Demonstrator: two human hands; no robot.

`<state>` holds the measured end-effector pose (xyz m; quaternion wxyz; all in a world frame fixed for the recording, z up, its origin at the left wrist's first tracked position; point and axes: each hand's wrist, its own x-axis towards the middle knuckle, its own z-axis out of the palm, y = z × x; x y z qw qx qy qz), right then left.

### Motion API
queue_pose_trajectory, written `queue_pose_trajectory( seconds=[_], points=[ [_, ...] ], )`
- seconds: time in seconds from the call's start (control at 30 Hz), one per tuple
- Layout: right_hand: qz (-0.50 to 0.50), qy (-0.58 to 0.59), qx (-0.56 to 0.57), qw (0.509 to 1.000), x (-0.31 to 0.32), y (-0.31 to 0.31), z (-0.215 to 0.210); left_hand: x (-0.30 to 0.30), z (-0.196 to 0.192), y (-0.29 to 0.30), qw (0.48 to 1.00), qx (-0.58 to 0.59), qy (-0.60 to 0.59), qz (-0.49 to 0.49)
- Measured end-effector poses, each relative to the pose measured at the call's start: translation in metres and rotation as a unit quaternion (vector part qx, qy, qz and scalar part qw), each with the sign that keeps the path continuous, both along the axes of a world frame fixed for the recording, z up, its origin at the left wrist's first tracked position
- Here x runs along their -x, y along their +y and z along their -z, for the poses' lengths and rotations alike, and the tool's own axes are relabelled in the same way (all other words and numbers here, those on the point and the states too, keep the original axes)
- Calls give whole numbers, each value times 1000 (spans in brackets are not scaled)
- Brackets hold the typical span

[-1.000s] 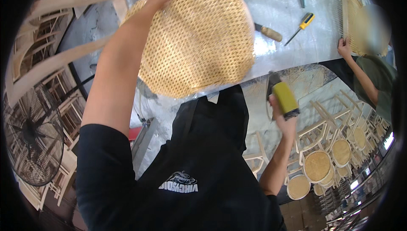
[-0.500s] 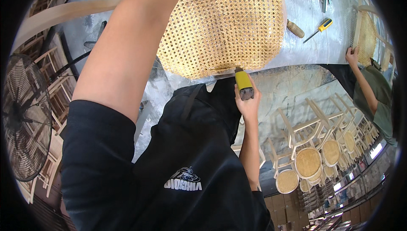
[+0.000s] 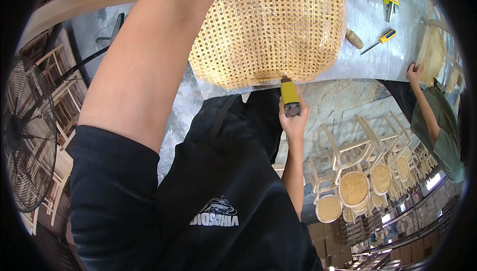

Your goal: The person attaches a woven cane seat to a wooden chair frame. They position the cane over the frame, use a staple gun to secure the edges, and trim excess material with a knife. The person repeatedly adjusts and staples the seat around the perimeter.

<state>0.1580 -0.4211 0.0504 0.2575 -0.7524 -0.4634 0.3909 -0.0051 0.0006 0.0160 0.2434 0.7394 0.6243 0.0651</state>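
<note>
Cane (image 3: 268, 27): spread over the bench (image 3: 367, 67), near edge meeting the nose of the yellow tool (image 3: 289, 92). Right hand (image 3: 296, 126): gripped the tool. Left hand: out of view, state unknown. Handling, as judged: nose wanted square, weave flat and taut.

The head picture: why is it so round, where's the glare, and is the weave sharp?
In the head view, the fisheye lens leaves a black surround; there too, the table shines palely right of the woven cane, whose holes look crisp, and a bright patch at lower right washes out white.
</note>
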Motion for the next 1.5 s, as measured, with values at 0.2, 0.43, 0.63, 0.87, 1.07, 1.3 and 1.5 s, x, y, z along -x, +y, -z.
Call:
queue_pose_trajectory(
  seconds=[0.2,0.43,0.63,0.87,1.07,1.3,1.5],
  points=[
    [-12,-24,-15,1000,-2,2,10,-1,2,3,1000,1,10,-16],
    [49,-15,99,994,14,18,-6,-1,9,2,1000,-20,9,-21],
    [33,11,33,999,14,6,-3,-2,3,2,1000,-20,11,-13],
    [39,-49,79,995,27,10,0,-2,4,2,1000,-11,10,-4],
    [33,-3,92,995,29,5,-10,4,22,3,994,-98,-11,-40],
    [44,-44,111,992,39,4,0,1,4,3,999,7,6,33],
    [59,14,124,990,45,-2,-3,1,6,0,1000,-19,-9,2]
  ],
)
